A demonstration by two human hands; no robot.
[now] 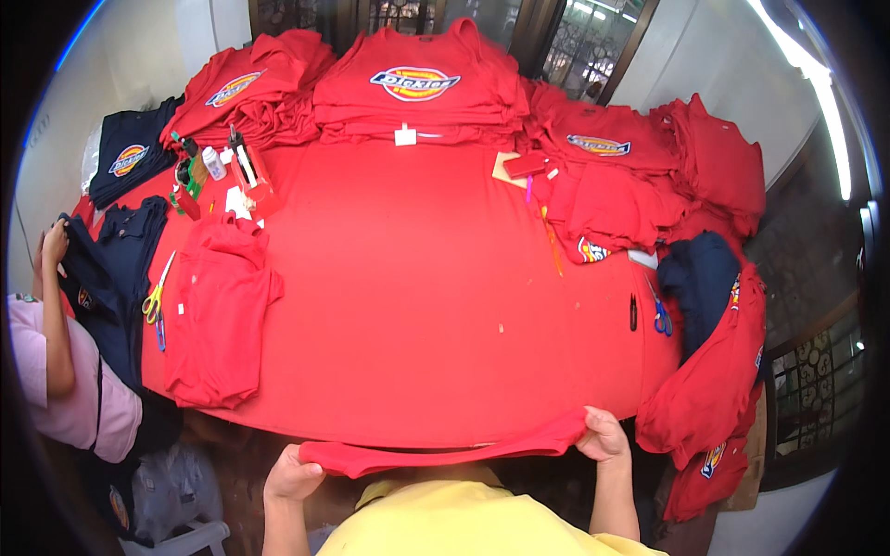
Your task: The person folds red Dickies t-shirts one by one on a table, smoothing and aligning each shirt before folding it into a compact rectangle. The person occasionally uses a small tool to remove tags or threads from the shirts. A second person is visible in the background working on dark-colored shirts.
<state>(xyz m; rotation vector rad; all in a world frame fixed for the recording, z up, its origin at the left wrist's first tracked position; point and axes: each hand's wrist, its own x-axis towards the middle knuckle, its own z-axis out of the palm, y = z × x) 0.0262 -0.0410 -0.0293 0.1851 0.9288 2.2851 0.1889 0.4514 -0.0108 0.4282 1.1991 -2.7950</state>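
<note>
At the far left a co-worker's hand (54, 243) held a dark navy garment (107, 278), with yellow-handled scissors (154, 298) and a folded red shirt (218, 310) lying just right of it on the red surface (417, 278). At the near edge your left hand (292, 480) had its grip closed on one end of a red garment (436, 452); your right hand (604, 435) clutched the other end, the cloth stretched between them. Blue-handled scissors (660, 315) lay to the right.
</note>
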